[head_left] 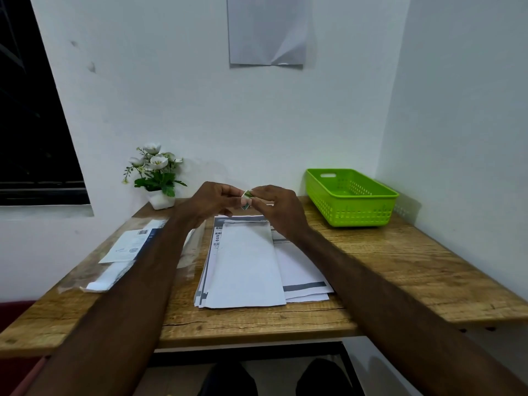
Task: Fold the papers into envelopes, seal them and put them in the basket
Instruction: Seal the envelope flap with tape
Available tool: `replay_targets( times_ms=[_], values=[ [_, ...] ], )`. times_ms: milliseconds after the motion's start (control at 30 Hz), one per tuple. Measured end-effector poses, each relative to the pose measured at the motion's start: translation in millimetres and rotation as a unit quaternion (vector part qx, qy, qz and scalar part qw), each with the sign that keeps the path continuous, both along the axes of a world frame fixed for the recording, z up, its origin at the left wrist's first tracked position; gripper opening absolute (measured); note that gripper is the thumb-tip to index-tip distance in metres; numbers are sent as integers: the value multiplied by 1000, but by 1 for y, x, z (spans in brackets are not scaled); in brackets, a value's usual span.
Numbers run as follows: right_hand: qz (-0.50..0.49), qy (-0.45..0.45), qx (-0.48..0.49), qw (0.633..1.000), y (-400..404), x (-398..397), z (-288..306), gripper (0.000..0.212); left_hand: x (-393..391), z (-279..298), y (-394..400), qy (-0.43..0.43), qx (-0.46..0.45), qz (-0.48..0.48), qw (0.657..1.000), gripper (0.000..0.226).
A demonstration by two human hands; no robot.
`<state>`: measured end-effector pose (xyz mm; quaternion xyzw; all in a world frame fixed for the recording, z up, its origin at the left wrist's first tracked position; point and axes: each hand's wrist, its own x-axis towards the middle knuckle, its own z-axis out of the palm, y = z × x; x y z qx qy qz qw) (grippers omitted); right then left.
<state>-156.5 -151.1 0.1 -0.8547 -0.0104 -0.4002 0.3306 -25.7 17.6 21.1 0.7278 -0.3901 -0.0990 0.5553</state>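
Note:
A folded white paper (247, 264) lies on top of a stack of printed sheets (303, 270) in the middle of the wooden table (400, 267). Above the far end of the stack, my left hand (213, 202) and my right hand (281, 208) are raised close together. Both pinch a small white and green sticker (247, 199) between their fingertips. The green plastic basket (350, 197) stands at the back right of the table, apart from both hands, and nothing shows inside it.
A clear plastic sleeve with a white and blue label card (128, 247) lies left of the stack. A small white pot of artificial flowers (157, 175) stands at the back left against the wall. A paper sheet (267, 30) hangs on the wall.

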Motion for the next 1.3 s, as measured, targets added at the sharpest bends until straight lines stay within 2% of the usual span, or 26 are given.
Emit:
replay_targets(
  times_ms=[200,533,667,733,800,867,933,1067,1200,1300],
  values=[
    [-2,-45,8,999,1,4,-1,17,-1,2,-2,-23,2,2,1000,21],
    [-47,-36,38,998,5,4,0,17,-3,1,-3,-43,-5,12,999,19],
    [-23,-23,119,992,5,8,1,13,-4,1,-5,-52,1,24,998,20],
    [6,-5,239,971,6,11,3,14,-5,1,-5,-62,9,32,998,21],
    [36,21,365,930,7,12,4,12,-5,2,-6,-72,16,40,997,20],
    [55,41,444,893,8,11,5,4,-4,2,-7,-77,22,48,996,19],
    [79,45,493,865,7,10,5,9,-1,0,-6,-82,29,56,995,17],
    [93,39,533,840,2,8,5,27,8,-5,-2,-135,66,92,984,9],
    [92,33,535,839,-3,9,3,29,18,-10,3,-226,146,178,946,20],
    [94,35,525,845,-3,9,2,30,23,-16,5,-266,185,219,920,18]
  ],
)
